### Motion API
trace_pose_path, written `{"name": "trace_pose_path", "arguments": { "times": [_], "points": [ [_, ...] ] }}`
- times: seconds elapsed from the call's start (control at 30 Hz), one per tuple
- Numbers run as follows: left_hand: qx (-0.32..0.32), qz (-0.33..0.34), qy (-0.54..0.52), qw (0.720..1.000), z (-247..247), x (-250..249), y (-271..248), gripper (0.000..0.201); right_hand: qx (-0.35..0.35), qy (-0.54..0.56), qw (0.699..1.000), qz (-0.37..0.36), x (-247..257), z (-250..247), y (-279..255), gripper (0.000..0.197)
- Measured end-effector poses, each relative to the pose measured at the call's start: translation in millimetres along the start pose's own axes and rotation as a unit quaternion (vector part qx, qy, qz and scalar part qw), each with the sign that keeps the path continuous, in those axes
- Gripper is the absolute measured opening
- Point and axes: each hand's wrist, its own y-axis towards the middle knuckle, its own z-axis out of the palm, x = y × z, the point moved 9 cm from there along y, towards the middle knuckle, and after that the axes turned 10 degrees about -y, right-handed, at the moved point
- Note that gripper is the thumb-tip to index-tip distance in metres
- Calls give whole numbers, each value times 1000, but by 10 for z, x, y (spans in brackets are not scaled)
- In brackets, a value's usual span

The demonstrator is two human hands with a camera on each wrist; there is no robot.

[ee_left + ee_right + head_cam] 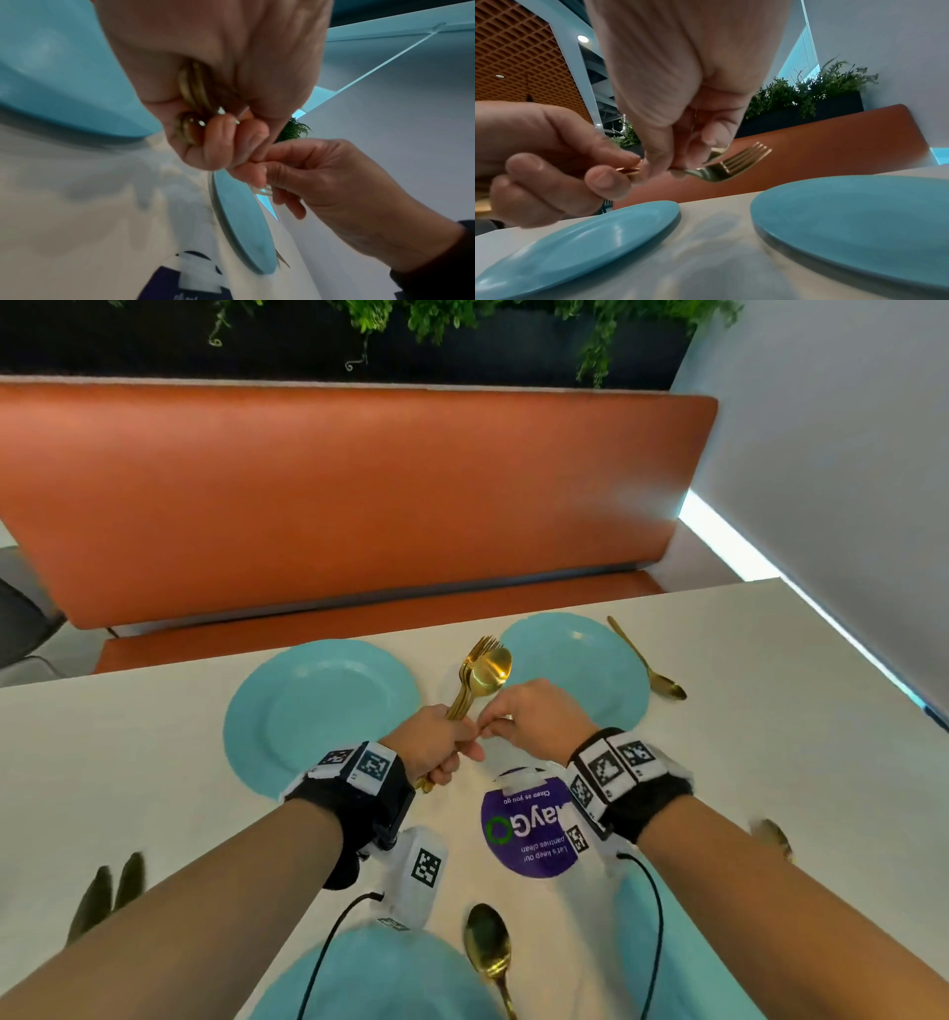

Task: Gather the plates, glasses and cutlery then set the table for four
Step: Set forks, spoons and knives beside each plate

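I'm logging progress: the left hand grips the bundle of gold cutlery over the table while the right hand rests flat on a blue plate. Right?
Not quite. The left hand does grip the gold cutlery, but the head view shows the right hand pinching at that bundle, not resting flat on a blue plate.

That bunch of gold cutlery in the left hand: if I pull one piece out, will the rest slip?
Probably somewhat. The gold cutlery looks polished and smooth, so pieces likely slide against each other. They seem rigid metal, so nothing should bend. The left hand grips only the handles while the right hand pinches near them, so the nested heads may fan apart.
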Motion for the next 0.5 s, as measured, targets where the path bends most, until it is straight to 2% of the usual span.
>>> {"name": "trace_pose_path", "arguments": {
  "times": [0.1,0.17,0.37,0.5],
  "points": [
    [-24,-38,-23,999,-204,84,-206,32,-3,-6,1000,20,218,-59,-120,22],
    [-38,-52,-24,998,-384,136,-308,36,-9,2,998,64,250,-53,-184,22],
    [-109,14,-12,994,-1074,153,-444,18,-35,106,960,258,-37,171,-340,19],
    [-112,24,-5,993,-1257,152,-408,24,51,53,934,349,-192,483,-235,37]
  ]
}}
